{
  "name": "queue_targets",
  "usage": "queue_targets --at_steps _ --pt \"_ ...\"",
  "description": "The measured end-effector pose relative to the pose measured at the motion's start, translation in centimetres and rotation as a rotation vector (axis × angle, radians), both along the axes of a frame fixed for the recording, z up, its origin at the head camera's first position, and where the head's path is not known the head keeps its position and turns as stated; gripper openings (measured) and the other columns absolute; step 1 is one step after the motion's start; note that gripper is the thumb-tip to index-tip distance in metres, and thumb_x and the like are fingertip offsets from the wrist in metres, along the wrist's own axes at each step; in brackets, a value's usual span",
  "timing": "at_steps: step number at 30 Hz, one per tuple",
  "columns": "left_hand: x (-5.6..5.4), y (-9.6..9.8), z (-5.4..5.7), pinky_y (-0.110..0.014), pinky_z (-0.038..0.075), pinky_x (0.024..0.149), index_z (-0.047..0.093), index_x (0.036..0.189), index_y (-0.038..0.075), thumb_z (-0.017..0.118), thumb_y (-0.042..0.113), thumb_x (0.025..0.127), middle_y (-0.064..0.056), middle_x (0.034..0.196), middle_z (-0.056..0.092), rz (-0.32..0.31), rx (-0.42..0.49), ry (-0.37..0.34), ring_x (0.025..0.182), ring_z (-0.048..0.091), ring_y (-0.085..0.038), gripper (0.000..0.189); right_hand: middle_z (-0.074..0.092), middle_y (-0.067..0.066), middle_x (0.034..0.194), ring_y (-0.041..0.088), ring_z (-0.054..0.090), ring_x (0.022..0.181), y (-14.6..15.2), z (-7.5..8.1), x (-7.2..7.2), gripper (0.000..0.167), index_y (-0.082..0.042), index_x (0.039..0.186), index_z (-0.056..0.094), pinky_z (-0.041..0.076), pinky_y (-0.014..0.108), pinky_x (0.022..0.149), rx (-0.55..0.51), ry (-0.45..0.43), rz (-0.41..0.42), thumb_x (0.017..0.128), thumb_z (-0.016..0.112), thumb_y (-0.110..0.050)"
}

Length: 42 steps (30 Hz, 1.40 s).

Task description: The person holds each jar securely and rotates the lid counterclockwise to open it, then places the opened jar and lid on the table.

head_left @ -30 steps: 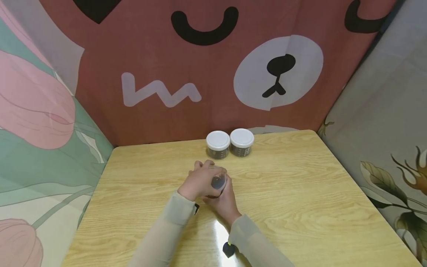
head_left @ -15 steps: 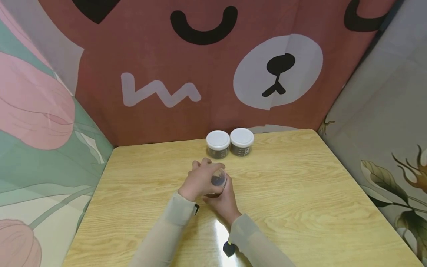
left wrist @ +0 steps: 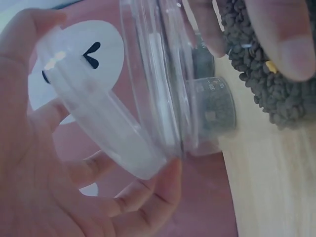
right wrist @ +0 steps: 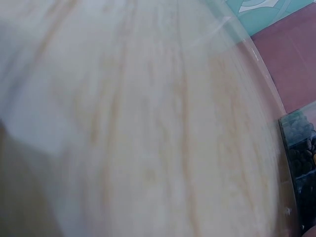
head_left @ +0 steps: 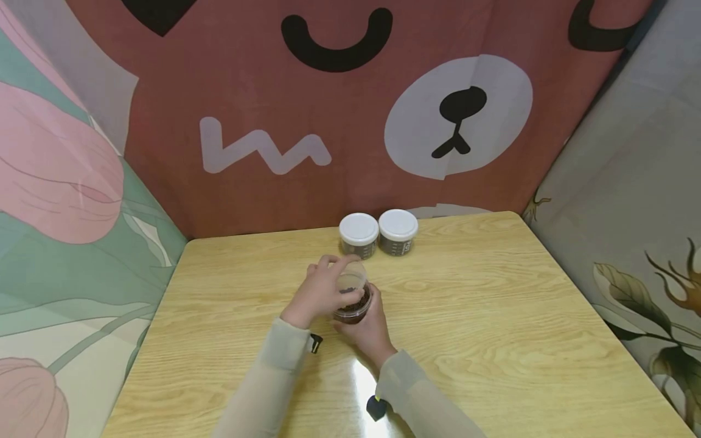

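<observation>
The left grip [left wrist: 57, 180] is holding a translucent lid [left wrist: 101, 111] aslant, just beside the rim of a clear tub [left wrist: 158, 74]. Dark grains [left wrist: 266, 91] are lying inside the tub. The right grip [left wrist: 284, 37] is holding the tub. Beyond it, two jars [left wrist: 215, 108] are standing on the counter [left wrist: 269, 182].

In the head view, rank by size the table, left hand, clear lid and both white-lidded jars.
1. Table
2. Left hand
3. Left jar and right jar, looking alike, so unranked
4. Clear lid, judging by its visible part

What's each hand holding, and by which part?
The left hand holds the clear lid by its edge; the right hand grips the open tub round its side.
</observation>
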<state>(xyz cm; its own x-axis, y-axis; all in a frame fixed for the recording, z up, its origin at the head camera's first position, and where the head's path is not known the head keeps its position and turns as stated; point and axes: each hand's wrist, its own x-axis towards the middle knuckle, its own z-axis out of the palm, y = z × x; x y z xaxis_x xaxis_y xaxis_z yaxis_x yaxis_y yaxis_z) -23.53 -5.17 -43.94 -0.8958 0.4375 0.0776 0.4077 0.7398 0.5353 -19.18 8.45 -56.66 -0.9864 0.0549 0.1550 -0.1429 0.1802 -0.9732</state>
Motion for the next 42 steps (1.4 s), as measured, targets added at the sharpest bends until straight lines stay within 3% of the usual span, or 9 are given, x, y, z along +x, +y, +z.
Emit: queue_targets --at_steps 4,10,13,17,21,25,33,37,42 --pt "-0.1 -0.8 -0.3 -0.061 0.048 0.092 0.047 0.150 0.031 0.073 0.045 0.087 -0.021 0.143 0.046 0.045 0.107 -0.013 0.119 0.049 -0.047 0.070 0.040 0.018 0.150 0.036 0.045 0.136 -0.2 0.1 0.0 0.109 -0.007 0.150 0.027 0.037 0.050 0.113 0.052 0.022 -0.027 0.066 0.096 -0.020" --pt "-0.3 -2.3 -1.1 -0.057 0.050 0.095 0.043 0.153 0.023 0.065 0.032 0.098 -0.020 0.145 0.049 0.105 0.421 -0.089 0.121 0.055 -0.040 0.060 0.042 0.022 0.148 0.039 0.045 0.136 -0.5 0.2 0.0 0.114 -0.003 0.149 0.029 0.034 0.052 0.115 0.078 0.021 -0.062 0.061 0.098 -0.021" --pt "-0.4 -3.0 -1.7 -0.053 0.053 0.091 0.037 0.157 0.023 0.051 0.032 0.106 -0.021 0.146 0.048 0.160 0.564 -0.163 0.118 0.058 -0.042 0.053 0.043 0.020 0.147 0.037 0.045 0.136 -0.7 0.2 0.0 0.114 -0.004 0.149 0.030 0.033 0.051 0.116 0.079 0.012 -0.078 0.059 0.099 -0.019" --pt "-0.3 -3.8 -2.1 -0.055 0.051 0.096 0.029 0.160 0.020 0.032 0.038 0.111 -0.023 0.152 0.041 0.237 0.815 -0.318 0.130 0.050 -0.045 0.053 0.044 0.019 0.147 0.037 0.045 0.136 -0.9 0.2 -0.1 0.114 -0.004 0.149 0.030 0.032 0.051 0.116 0.059 0.008 -0.083 0.058 0.099 -0.016" --pt "-0.2 -4.4 -2.5 -0.047 0.055 0.093 0.023 0.162 0.022 0.026 0.045 0.109 -0.025 0.153 0.040 0.298 1.103 -0.502 0.127 0.051 -0.050 0.058 0.044 0.020 0.147 0.038 0.045 0.136 -0.9 0.3 -0.1 0.115 -0.003 0.149 0.030 0.032 0.052 0.116 0.043 0.008 -0.078 0.058 0.099 -0.015" --pt "0.2 -5.3 -3.3 -0.047 0.054 0.096 0.015 0.162 0.027 0.023 0.048 0.109 -0.028 0.151 0.041 0.359 1.297 -0.584 0.125 0.054 -0.050 0.058 0.043 0.019 0.149 0.036 0.044 0.138 -0.9 0.4 0.0 0.115 -0.006 0.150 0.030 0.031 0.050 0.117 0.064 -0.009 -0.088 0.059 0.099 -0.017" --pt "1.1 -8.7 -6.0 -0.052 0.045 0.106 0.007 0.163 0.030 0.020 0.054 0.107 -0.030 0.153 0.034 0.508 1.474 -0.672 0.129 0.052 -0.047 0.062 0.042 0.020 0.150 0.037 0.041 0.140 -0.9 0.4 0.3 0.116 -0.005 0.150 0.029 0.029 0.050 0.118 0.078 -0.025 -0.097 0.059 0.099 -0.018" --pt "1.0 -10.9 -6.7 -0.051 0.044 0.108 0.007 0.164 0.029 0.024 0.056 0.106 -0.030 0.157 0.019 0.593 1.539 -0.707 0.133 0.046 -0.048 0.066 0.043 0.020 0.149 0.038 0.042 0.139 -0.9 0.4 0.3 0.115 -0.005 0.150 0.029 0.030 0.051 0.118 0.077 -0.023 -0.097 0.059 0.099 -0.018" --pt "0.7 -13.1 -7.0 -0.043 0.048 0.105 0.003 0.164 0.025 0.033 0.032 0.109 -0.025 0.159 0.018 0.646 1.424 -0.669 0.123 0.057 -0.038 0.064 0.042 0.020 0.149 0.038 0.042 0.139 -0.6 0.5 0.1 0.115 -0.004 0.150 0.029 0.030 0.051 0.118 0.065 -0.022 -0.093 0.060 0.099 -0.018"
